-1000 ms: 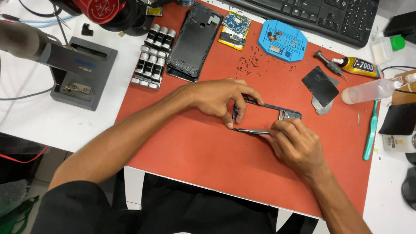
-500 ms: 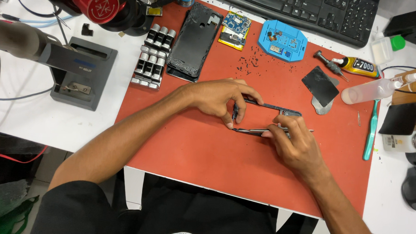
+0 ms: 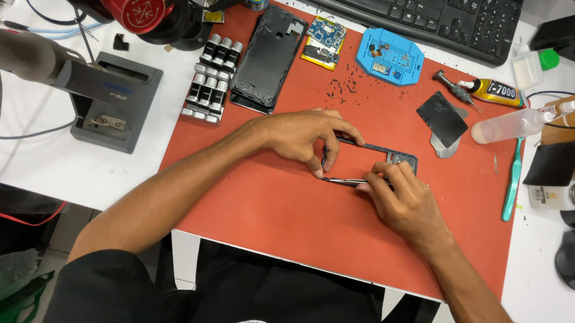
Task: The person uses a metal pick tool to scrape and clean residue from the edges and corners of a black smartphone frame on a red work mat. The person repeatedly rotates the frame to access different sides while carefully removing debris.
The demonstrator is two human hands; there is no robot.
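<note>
A dark phone frame (image 3: 391, 156) lies on the red work mat (image 3: 285, 213), near the mat's middle. My left hand (image 3: 305, 138) pinches the frame's left end with thumb and fingers. My right hand (image 3: 403, 202) rests on the frame's lower edge and holds thin metal tweezers (image 3: 341, 180), whose tips point left toward my left thumb. Most of the frame is hidden under both hands.
A black phone back shell (image 3: 266, 57), a circuit board (image 3: 324, 41), a blue parts tray (image 3: 390, 56), a silver clip block (image 3: 208, 79), a glue tube (image 3: 494, 92), a squeeze bottle (image 3: 515, 125), a green brush (image 3: 511, 184), a keyboard (image 3: 423, 15), a grey stand (image 3: 112, 102).
My right hand has shifted slightly left along the frame's lower edge with the tweezers. My left hand keeps the same grip.
</note>
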